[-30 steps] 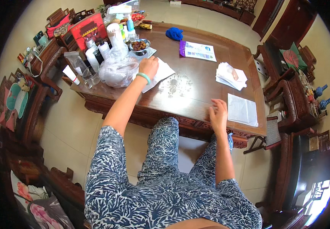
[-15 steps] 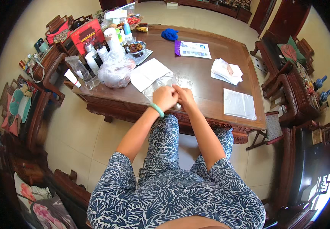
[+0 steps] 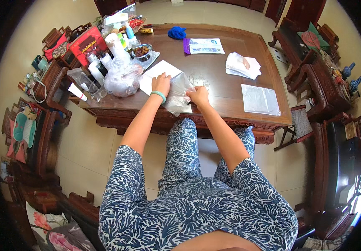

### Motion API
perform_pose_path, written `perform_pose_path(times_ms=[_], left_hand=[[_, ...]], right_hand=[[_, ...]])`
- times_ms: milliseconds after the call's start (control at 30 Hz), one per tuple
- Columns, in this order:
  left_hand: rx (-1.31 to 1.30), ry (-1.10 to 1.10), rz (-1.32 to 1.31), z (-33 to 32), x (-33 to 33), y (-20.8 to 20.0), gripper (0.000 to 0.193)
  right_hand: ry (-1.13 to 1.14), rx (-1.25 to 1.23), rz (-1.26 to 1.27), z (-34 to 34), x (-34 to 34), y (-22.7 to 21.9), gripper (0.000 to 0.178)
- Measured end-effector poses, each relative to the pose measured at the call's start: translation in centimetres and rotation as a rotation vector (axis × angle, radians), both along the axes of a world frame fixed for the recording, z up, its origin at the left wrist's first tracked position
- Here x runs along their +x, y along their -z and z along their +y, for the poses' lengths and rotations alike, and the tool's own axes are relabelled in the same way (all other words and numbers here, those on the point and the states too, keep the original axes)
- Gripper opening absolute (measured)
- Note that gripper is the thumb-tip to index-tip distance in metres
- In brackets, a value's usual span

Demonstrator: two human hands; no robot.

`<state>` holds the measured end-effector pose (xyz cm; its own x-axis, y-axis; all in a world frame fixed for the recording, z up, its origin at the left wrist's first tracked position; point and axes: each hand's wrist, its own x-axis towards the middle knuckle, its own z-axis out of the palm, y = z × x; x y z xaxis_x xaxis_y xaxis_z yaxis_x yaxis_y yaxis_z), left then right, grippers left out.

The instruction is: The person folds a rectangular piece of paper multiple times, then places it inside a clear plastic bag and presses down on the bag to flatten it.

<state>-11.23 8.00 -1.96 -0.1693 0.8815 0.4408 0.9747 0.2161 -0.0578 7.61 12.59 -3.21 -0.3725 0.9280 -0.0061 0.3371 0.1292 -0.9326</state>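
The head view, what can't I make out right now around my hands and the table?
In the head view:
Palm of your left hand: hidden beneath the back of that hand.
White sheet, lower part: covered by that hand and the clear plastic that your right hand pinches.
Bulging bag, contents: blurred by its crumpled film.
Your feet: hidden by the table.
Floral cloth: cut off by the lower edge.

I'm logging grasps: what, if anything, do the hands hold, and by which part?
The right hand pinches a thin translucent plastic bag by its right edge; whether the left hand holds anything cannot be told.
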Motion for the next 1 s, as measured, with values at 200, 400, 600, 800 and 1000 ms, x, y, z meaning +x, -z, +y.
perform_pose_path(times_ms=[200, 400, 600, 800, 1000], left_hand=[[-0.096, -0.072, 0.105, 0.4, -0.6, 1.1, 0.027], [-0.23, -0.129, 0.043, 0.9, -0.5, 0.0, 0.027], [-0.25, -0.157, -0.093, 0.4, 2.3, -1.4, 0.052], [-0.42, 1.017, -0.698, -2.4, 12.9, -8.4, 0.073], [-0.483, 1.029, -1.008, -6.3, 19.0, -10.4, 0.032]], right_hand=[[0.004, -0.047, -0.043, -1.5, 2.1, -2.1, 0.028], [-0.043, 0.044, -0.106, -1.2, 7.3, -1.5, 0.031], [-0.288, -0.049, -0.016, -3.2, 16.3, -5.5, 0.036], [-0.779, -0.083, -0.056, -5.4, 21.4, -12.9, 0.046], [-0.845, -0.082, 0.206, -5.2, 23.2, -15.1, 0.047]])
